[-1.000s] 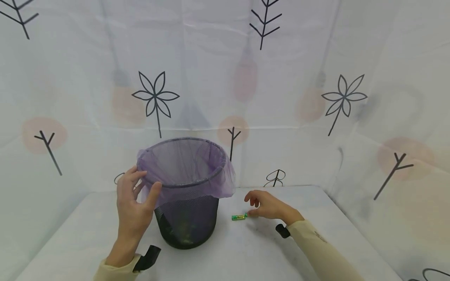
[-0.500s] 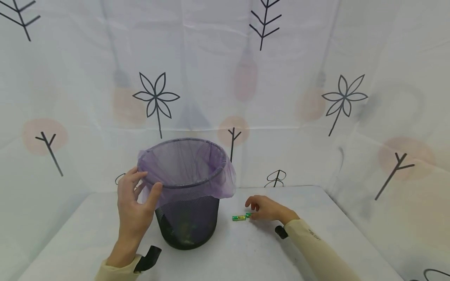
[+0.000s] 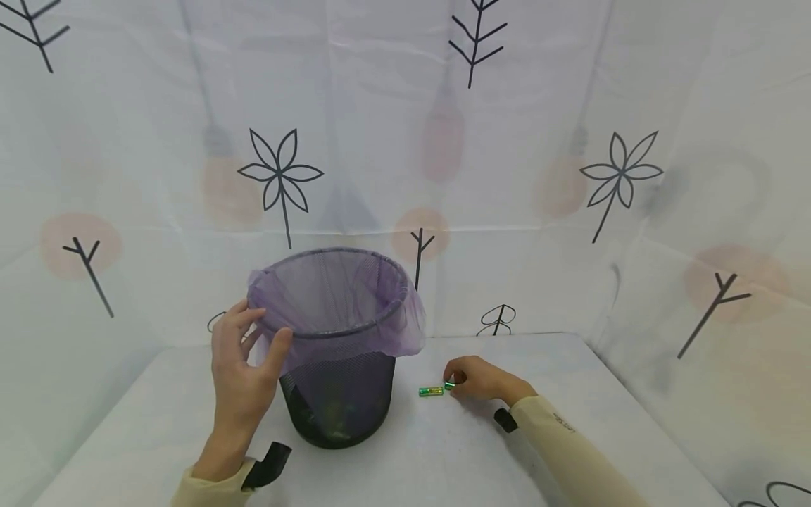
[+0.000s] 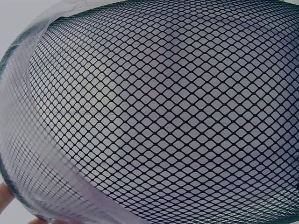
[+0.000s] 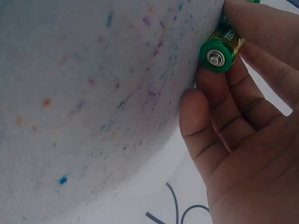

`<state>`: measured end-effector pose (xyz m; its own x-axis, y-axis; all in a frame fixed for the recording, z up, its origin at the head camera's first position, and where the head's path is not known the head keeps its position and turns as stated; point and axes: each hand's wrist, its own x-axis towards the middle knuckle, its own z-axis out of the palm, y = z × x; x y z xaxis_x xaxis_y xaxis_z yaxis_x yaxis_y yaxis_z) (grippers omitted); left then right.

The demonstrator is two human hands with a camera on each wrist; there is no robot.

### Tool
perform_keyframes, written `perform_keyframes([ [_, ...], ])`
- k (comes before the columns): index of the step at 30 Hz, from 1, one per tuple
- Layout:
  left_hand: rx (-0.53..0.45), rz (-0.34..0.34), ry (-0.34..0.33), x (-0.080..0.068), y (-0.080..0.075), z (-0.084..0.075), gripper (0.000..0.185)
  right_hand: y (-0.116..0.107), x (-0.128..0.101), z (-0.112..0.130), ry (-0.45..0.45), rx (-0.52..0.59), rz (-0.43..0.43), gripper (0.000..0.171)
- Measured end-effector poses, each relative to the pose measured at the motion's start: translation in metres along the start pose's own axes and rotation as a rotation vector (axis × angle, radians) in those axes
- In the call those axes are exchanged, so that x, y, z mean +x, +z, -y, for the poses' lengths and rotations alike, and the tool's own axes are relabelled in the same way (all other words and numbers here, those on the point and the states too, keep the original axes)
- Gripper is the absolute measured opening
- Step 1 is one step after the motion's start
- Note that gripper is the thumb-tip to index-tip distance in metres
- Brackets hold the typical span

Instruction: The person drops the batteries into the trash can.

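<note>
A black mesh wastebasket [image 3: 345, 405] stands upright on the table, lined with a thin purple bag [image 3: 405, 331] folded over its rim. My left hand [image 3: 243, 373] holds its left side just under the rim, fingers and thumb spread around the liner. In the left wrist view the mesh wall [image 4: 163, 112] fills most of the picture, with fingertips at the lower left. My right hand [image 3: 481, 377] pinches a green battery [image 5: 219, 53] between thumb and fingers, low at the tabletop. Just left of it lies another green battery [image 3: 431, 391].
The white table [image 3: 443, 458] runs back to a white curtain [image 3: 380, 204] printed with plants and lamps. Small coloured specks [image 5: 63, 179] dot the tabletop in the right wrist view.
My right hand has come slightly down and its fingers have closed around the right-hand battery. The left hand, the wastebasket and the other battery have stayed in place.
</note>
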<state>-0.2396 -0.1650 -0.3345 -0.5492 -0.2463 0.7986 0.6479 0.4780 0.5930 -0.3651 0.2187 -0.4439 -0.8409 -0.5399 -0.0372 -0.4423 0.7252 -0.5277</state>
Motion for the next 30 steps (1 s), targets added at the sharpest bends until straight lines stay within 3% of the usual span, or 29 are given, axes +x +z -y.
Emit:
perform_keyframes([
  [9, -0.002, 0.000, -0.002, -0.001, 0.001, 0.000, 0.046, -0.001, -0.003, 0.005, 0.086, 0.006, 0.023, 0.023],
  [19, -0.002, 0.001, 0.009, 0.000, 0.000, 0.000, 0.046, -0.001, -0.003, 0.008, 0.049, -0.009, 0.029, 0.021],
  [30, 0.006, 0.006, -0.024, 0.000, 0.000, -0.002, 0.047, -0.008, -0.010, 0.014, 0.028, -0.019, 0.020, 0.020],
])
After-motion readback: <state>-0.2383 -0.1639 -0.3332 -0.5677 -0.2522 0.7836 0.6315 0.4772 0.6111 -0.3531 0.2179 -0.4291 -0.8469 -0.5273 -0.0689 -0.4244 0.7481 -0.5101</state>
